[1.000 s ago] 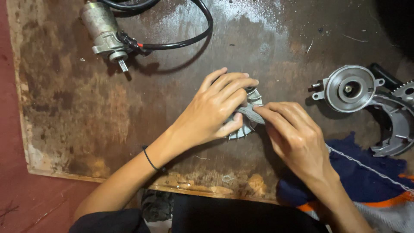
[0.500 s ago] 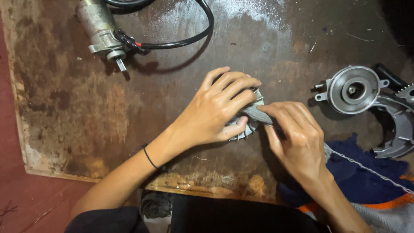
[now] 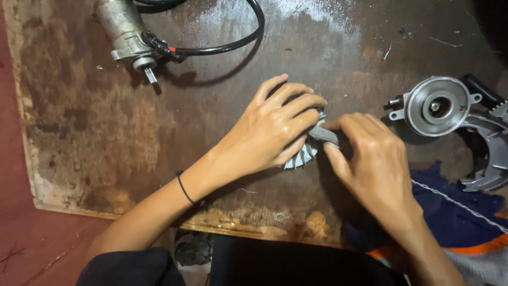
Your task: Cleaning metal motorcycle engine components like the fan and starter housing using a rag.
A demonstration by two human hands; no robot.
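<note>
A small grey finned fan wheel (image 3: 302, 157) lies flat on the stained wooden board (image 3: 106, 132). My left hand (image 3: 270, 130) is spread on top of it and presses it down, hiding most of it. My right hand (image 3: 370, 164) sits just to its right, fingers closed around a grey strip-like tool or cloth piece (image 3: 324, 135) laid against the wheel's upper right edge. Only the wheel's lower fins and a bit of its top edge show.
A grey starter motor (image 3: 127, 37) with a black cable (image 3: 233, 45) lies at the board's far left. A round metal housing (image 3: 436, 105) and a curved metal cover (image 3: 489, 153) rest at the right. Blue and orange cloth (image 3: 460, 212) lies under my right forearm.
My right hand has shifted slightly along the wheel's edge with the grey piece. My left hand stays pressed on the wheel.
</note>
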